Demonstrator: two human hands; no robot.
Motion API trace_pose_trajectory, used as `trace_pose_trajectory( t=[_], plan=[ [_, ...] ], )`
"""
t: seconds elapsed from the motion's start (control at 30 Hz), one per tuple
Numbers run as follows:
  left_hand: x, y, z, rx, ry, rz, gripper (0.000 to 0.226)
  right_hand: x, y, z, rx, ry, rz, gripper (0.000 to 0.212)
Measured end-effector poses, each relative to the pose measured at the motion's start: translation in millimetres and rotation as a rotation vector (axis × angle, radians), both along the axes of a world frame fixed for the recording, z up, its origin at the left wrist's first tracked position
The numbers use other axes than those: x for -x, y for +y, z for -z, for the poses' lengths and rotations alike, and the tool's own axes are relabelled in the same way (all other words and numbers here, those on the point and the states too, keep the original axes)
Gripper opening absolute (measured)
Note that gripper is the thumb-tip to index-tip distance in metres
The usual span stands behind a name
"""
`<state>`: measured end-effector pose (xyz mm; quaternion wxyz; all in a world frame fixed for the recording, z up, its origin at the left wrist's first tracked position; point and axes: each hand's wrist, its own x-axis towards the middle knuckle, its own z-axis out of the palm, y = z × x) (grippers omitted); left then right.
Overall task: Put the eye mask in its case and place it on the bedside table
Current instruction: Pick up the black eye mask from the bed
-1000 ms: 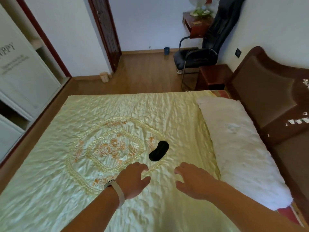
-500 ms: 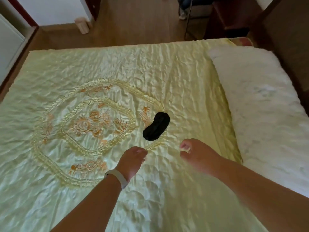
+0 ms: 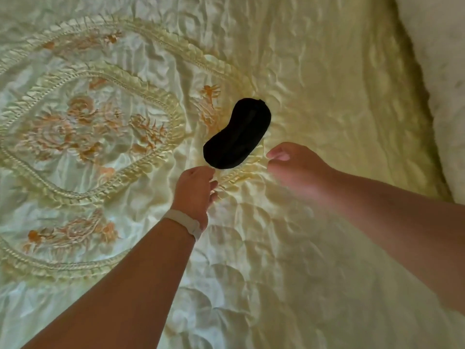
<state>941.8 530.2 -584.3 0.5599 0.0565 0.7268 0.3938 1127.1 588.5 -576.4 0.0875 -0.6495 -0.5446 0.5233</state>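
Observation:
A black bean-shaped eye mask [image 3: 237, 134] lies flat on the pale yellow satin bedspread [image 3: 314, 79]. My left hand [image 3: 195, 188], with a white band on the wrist, hovers just below the mask's near end, fingers loosely curled and holding nothing. To the right of that end is my right hand [image 3: 293, 167], slightly blurred, with thumb and fingers a little apart and nothing in it. Neither hand touches the mask. No case and no bedside table are in view.
An embroidered oval with orange flowers [image 3: 83, 129] covers the bedspread's left part. A white fluffy pillow [image 3: 442, 84] runs along the right edge.
The view has dropped closer to the bed, so the room and headboard are out of frame. Both hands have moved forward to the mask's near end.

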Motion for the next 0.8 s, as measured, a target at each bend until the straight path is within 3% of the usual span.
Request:
trace_pose_trajectory(
  t=[0.1, 0.27, 0.37, 0.57, 0.7, 0.8],
  plan=[
    [0.7, 13.0, 21.5, -0.033, -0.048, 0.009, 0.023, 5.0, 17.2, 23.9, 0.025, 0.071, 0.082, 0.018],
    [1.4, 39.7, 44.8, -0.089, -0.114, -0.021, 0.015, 16.2, 47.2, 49.8, 0.051, 0.203, 0.315, 0.007],
    [1.1, 50.0, 55.0, -0.070, -0.056, -0.023, 0.007, 25.6, 57.7, 58.7, 0.133, 0.306, 0.500, 0.006],
    [-1.7, 59.2, 61.8, -0.114, -0.029, -0.013, 0.018, 36.8, 69.6, 68.9, 0.148, 0.324, 0.520, 0.017],
    [-2.6, 48.7, 60.2, -0.147, -0.080, 0.038, 0.028, 39.7, 71.9, 65.9, 0.143, 0.286, 0.477, 0.006],
    [-5.0, 29.2, 54.3, -0.153, -0.117, 0.039, 0.029, 42.8, 68.5, 63.9, 0.126, 0.242, 0.449, 0.018]
  ],
)
